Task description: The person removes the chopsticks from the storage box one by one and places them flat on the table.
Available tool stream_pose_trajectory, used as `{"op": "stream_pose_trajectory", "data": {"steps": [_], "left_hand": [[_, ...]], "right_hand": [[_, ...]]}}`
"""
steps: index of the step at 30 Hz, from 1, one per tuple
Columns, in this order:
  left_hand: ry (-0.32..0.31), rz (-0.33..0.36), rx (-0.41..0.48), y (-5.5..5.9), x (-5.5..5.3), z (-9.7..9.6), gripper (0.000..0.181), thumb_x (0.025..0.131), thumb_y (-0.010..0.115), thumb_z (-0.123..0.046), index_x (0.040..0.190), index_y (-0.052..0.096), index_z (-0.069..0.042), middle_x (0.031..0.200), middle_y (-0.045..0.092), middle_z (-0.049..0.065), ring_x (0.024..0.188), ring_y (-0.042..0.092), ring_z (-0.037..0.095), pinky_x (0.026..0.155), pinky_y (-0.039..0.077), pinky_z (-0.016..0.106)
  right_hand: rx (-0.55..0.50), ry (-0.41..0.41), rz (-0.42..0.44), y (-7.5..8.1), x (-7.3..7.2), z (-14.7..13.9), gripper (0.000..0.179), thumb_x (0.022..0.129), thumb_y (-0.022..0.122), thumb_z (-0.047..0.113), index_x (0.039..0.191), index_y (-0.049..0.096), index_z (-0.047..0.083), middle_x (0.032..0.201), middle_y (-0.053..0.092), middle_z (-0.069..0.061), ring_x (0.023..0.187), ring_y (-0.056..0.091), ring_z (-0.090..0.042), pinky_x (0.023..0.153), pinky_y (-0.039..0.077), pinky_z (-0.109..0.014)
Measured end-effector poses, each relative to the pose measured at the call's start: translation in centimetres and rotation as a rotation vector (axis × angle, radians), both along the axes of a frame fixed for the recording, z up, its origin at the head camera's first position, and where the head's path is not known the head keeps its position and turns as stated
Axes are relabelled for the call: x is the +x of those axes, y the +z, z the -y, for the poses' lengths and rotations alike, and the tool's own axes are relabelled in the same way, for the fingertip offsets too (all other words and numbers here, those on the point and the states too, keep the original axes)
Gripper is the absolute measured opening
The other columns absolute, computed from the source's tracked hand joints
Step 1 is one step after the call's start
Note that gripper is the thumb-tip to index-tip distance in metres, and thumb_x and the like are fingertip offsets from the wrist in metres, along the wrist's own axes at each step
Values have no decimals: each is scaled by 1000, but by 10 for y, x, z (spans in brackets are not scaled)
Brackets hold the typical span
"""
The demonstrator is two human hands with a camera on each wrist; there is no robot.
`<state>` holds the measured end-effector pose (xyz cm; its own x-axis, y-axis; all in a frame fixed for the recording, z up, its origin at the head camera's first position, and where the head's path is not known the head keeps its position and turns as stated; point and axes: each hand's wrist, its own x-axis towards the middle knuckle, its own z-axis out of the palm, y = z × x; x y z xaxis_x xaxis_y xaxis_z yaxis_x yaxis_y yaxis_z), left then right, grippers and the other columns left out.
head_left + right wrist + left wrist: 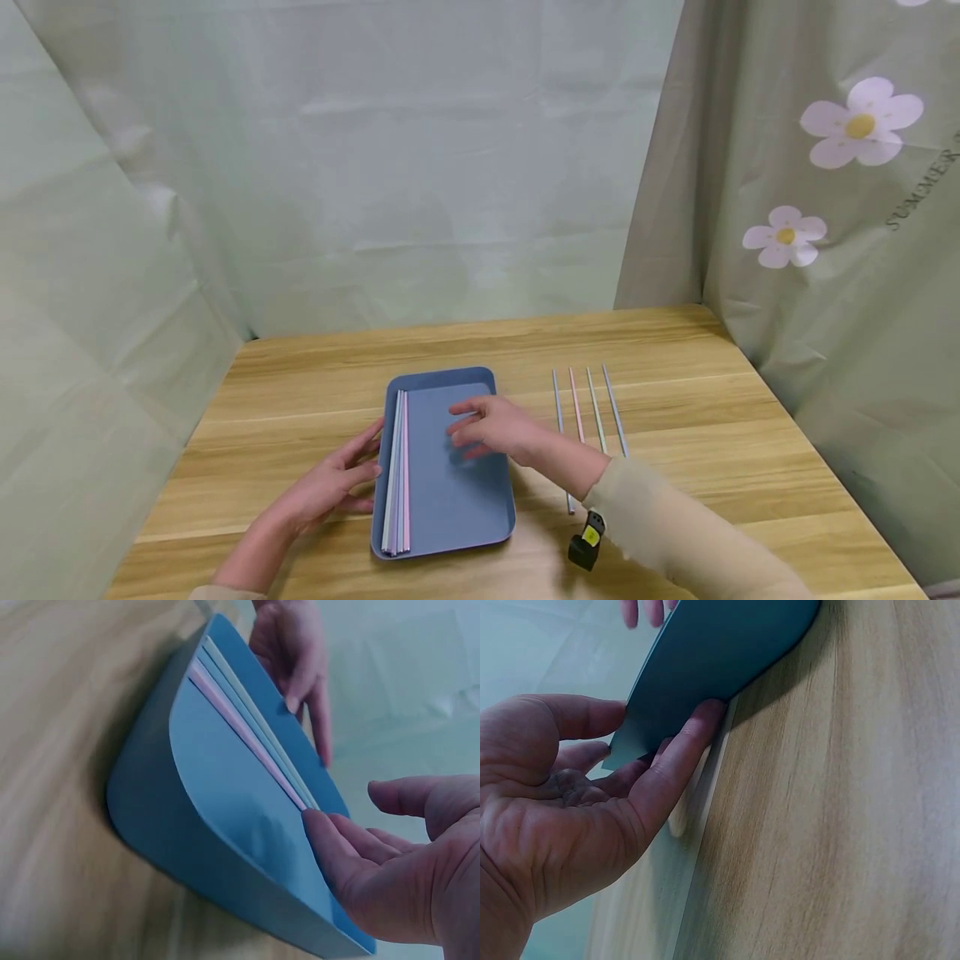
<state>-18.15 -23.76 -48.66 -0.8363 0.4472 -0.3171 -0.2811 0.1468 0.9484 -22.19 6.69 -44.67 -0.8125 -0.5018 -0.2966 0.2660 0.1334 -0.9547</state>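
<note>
A blue-grey rectangular tray [461, 504] lies on the wooden table. Along its left inner side runs a bundle of several thin pastel sticks [398, 475], white, bluish and pink. My left hand [327, 487] touches the tray's left outer wall with extended fingers; in the left wrist view, a fingertip [711, 711] rests low on that wall and the thumb meets the rim. Over the tray's bare right part is my right hand [495, 427], its fingers loosely bent and apart, holding nothing. The right wrist view has its fingers [330, 840] above the tray floor.
Right of the tray, several separate thin sticks [576, 400] in blue, pink and green lie roughly parallel on the table [720, 450], partly hidden by my right forearm. A black wrist device [587, 542] hangs below the right sleeve. Pale curtains [450, 167] surround the table.
</note>
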Motion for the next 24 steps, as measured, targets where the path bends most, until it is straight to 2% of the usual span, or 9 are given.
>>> {"op": "stream_pose_trajectory", "data": {"steps": [7, 16, 24], "left_hand": [[4, 21, -1, -1, -1, 0, 79, 105, 56, -12, 166, 9, -27, 167, 7, 27, 126, 51, 35, 85, 58, 53], [-14, 15, 2, -2, -2, 1, 79, 105, 55, -12, 167, 8, -26, 167, 7, 26, 127, 51, 34, 86, 58, 53], [-13, 28, 2, -1, -2, 1, 79, 105, 55, -12, 167, 8, -27, 168, 6, 26, 128, 51, 34, 86, 57, 53]], "right_hand": [[-56, -22, 126, -12, 6, 29, 56, 91, 66, -9, 144, 48, -9, 123, 67, -27, 105, 69, -40, 81, 60, -49], [-32, -38, 155, -23, 7, 52, 53, 91, 64, -9, 142, 49, -11, 113, 71, -22, 96, 72, -37, 75, 61, -46], [-32, -71, 225, -27, 1, 65, 46, 95, 63, -7, 140, 50, -11, 104, 73, -18, 90, 74, -32, 76, 61, -42]]}}
